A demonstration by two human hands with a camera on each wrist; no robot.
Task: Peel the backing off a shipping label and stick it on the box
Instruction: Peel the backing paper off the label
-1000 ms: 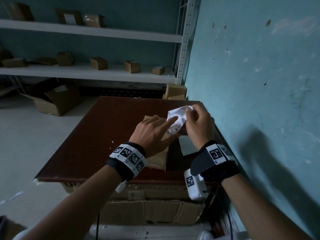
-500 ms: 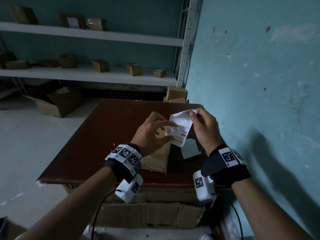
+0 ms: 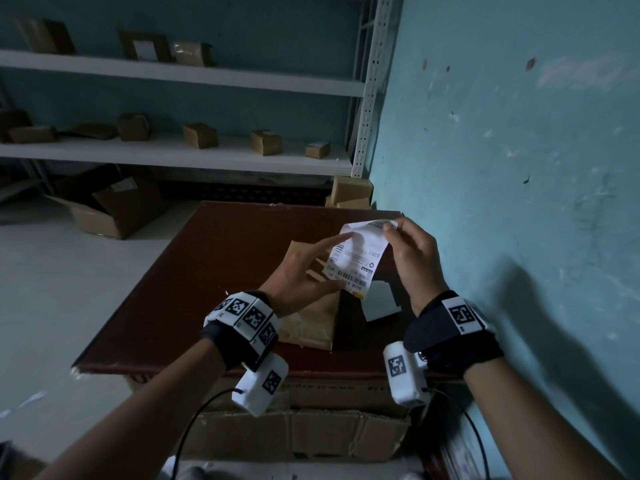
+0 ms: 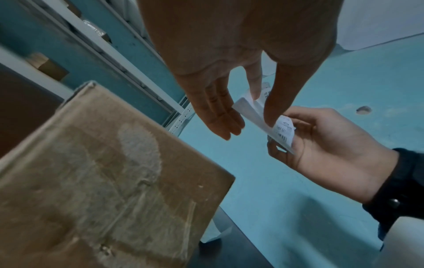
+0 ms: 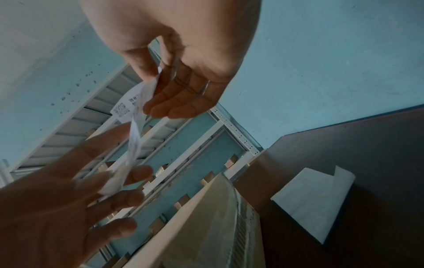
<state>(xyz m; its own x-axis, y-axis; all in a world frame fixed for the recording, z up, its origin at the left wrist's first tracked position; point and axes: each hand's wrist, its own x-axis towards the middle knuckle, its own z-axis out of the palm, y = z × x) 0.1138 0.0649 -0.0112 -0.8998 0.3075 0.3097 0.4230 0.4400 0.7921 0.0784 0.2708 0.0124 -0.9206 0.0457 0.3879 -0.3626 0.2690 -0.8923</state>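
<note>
A: Where is the white printed paper shipping label [image 3: 356,259]?

B: It is held in the air above the brown cardboard box [image 3: 311,320], which lies on the dark red-brown table [image 3: 194,271]. Its top edge is pinched between thumb and fingers of the right hand [image 3: 412,261]. Its lower edge is pinched by thumb and fingers of the left hand [image 3: 301,275], and its top left corner is touched by the straight forefinger.

A: And the backing?

B: A plain white curled sheet [image 3: 379,304] lies on the table just beside the box, on the wall side. It is judged to be the backing, already off.

A: How is the label expected to handle?

B: Very light, thin and limp; a bend is seen along its length in the right wrist view. The hidden face is presumably sticky, so folding onto itself or clinging to fingers is the risk.

A: Where should it be held?

B: At opposite edges only, kept taut, with the box top met by one edge first. The box top looks taped and creased, so firm smoothing is likely needed.
</note>
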